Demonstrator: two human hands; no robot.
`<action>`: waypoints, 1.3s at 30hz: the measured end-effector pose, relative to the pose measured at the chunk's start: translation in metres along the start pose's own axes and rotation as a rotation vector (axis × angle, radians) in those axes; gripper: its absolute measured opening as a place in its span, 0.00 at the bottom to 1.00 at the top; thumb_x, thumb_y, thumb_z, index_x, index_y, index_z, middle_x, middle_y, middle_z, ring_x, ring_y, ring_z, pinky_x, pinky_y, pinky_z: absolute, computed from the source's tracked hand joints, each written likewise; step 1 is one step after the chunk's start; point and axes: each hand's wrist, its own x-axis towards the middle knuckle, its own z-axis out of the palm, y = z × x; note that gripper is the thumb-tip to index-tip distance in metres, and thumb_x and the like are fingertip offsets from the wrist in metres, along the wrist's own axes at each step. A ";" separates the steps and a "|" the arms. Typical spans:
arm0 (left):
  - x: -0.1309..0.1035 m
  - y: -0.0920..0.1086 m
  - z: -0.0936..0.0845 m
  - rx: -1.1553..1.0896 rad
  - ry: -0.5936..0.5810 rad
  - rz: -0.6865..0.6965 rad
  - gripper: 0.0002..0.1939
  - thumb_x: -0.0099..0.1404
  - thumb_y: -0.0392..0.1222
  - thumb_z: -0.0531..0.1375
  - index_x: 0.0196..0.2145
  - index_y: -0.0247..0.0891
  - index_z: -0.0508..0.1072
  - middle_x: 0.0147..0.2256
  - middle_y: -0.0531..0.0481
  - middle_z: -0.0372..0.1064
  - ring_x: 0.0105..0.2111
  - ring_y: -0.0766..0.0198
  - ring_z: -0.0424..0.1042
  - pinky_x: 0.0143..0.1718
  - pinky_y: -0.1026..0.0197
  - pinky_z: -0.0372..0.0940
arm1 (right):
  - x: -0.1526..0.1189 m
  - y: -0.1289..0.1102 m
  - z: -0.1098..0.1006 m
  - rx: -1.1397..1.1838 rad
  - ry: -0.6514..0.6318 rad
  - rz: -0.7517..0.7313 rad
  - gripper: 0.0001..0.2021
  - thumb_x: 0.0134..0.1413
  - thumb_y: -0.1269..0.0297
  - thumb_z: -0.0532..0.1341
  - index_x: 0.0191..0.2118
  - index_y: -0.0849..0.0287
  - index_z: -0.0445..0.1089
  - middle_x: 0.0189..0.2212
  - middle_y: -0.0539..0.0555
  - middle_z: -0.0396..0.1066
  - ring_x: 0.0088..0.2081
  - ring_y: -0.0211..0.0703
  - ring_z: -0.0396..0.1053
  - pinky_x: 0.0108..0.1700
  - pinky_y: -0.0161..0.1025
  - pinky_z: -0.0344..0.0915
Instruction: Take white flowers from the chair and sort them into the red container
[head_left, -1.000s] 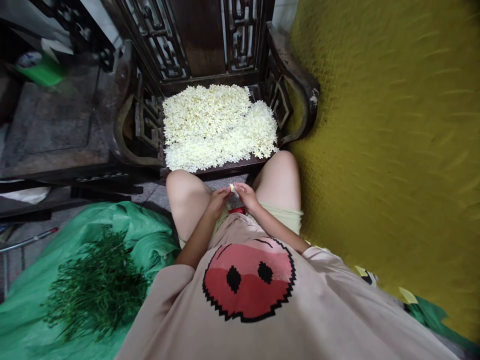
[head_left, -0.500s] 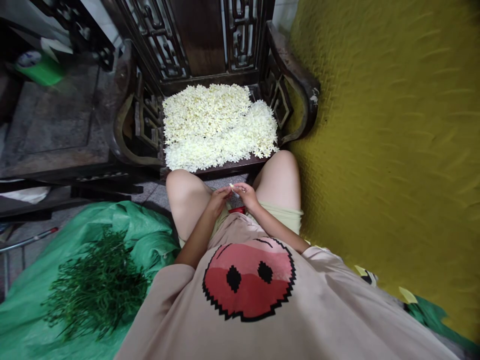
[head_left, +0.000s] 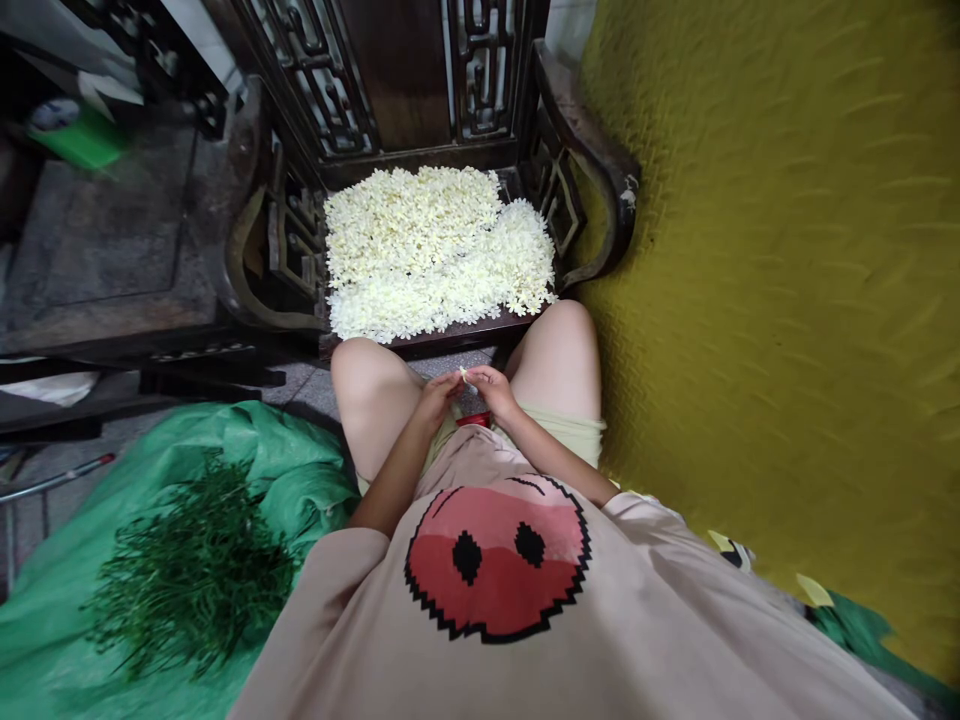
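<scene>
My left hand [head_left: 437,398] and my right hand [head_left: 491,390] meet between my knees, fingertips pinched together on one small pale flower [head_left: 464,376]. A red object [head_left: 473,421] shows just under my hands in my lap. In front of my knees stands a dark carved wooden chair [head_left: 585,150], its seat covered by a heap of cream-white flowers [head_left: 431,250].
A pile of thin green stems [head_left: 191,575] lies on a green tarp [head_left: 67,600] at my lower left. A yellow textured mat [head_left: 780,280] fills the right side. Dark wooden furniture [head_left: 112,230] stands to the left, with a green item [head_left: 79,140] on it.
My hands have hardly moved; the fingers shifted slightly on the small flower. The view drifted a little.
</scene>
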 end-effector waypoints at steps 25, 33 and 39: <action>-0.005 -0.001 0.003 0.502 0.221 0.415 0.06 0.48 0.41 0.63 0.23 0.35 0.75 0.24 0.50 0.69 0.27 0.66 0.65 0.32 0.64 0.58 | 0.007 0.014 -0.002 -0.207 0.037 -0.038 0.17 0.37 0.51 0.65 0.31 0.60 0.73 0.16 0.45 0.60 0.21 0.35 0.57 0.26 0.33 0.54; -0.006 0.002 0.003 0.597 0.197 0.471 0.04 0.47 0.39 0.63 0.20 0.37 0.74 0.22 0.52 0.64 0.25 0.66 0.61 0.29 0.64 0.56 | 0.003 0.009 -0.001 -0.364 -0.011 -0.117 0.14 0.46 0.53 0.59 0.29 0.59 0.74 0.24 0.51 0.71 0.31 0.42 0.66 0.34 0.36 0.60; -0.004 0.000 0.005 0.551 0.220 0.403 0.04 0.46 0.39 0.63 0.19 0.36 0.73 0.22 0.52 0.66 0.26 0.66 0.62 0.30 0.64 0.56 | -0.003 0.005 -0.002 -0.541 -0.003 -0.245 0.13 0.51 0.58 0.55 0.31 0.57 0.75 0.30 0.51 0.74 0.34 0.46 0.68 0.38 0.38 0.60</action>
